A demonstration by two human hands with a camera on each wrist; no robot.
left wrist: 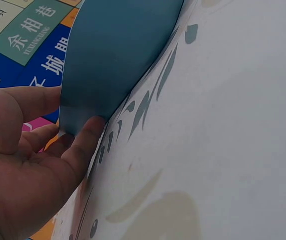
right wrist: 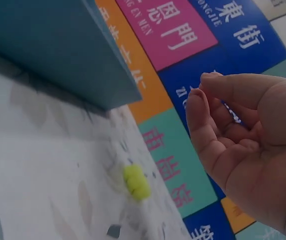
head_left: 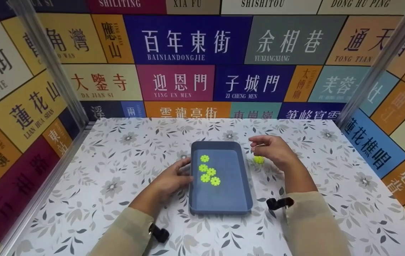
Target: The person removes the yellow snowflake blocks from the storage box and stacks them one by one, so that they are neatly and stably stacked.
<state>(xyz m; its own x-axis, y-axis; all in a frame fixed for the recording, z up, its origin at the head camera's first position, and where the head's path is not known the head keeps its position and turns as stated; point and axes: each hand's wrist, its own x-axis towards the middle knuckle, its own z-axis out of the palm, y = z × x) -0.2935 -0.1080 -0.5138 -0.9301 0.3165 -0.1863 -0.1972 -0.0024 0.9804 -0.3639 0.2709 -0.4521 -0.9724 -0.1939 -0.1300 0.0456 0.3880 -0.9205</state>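
Note:
My left hand [head_left: 172, 179] rests at the left side of a shallow blue-grey tray [head_left: 220, 204], fingertips against its outer wall [left wrist: 117, 55]. Inside the tray, toward its left, lie several small yellow-green flower-shaped pieces [head_left: 215, 181]. Another yellow-green piece [right wrist: 136, 182], with ribbed sides, is on the table just right of the tray. Over it hovers my right hand [head_left: 273, 151], partly covering it in the head view. From the right wrist, this hand [right wrist: 248, 135] shows loosely curled fingers, thumb and fingertip close together, with nothing visible between them.
The table has a white cloth [head_left: 117, 213] with grey leaf and flower print. Colourful panels with lettering [head_left: 188, 39] stand at the back and both sides. Clear upright edges [head_left: 373, 64] mark the corners. A black wrist device [head_left: 280, 203] sits at each sleeve.

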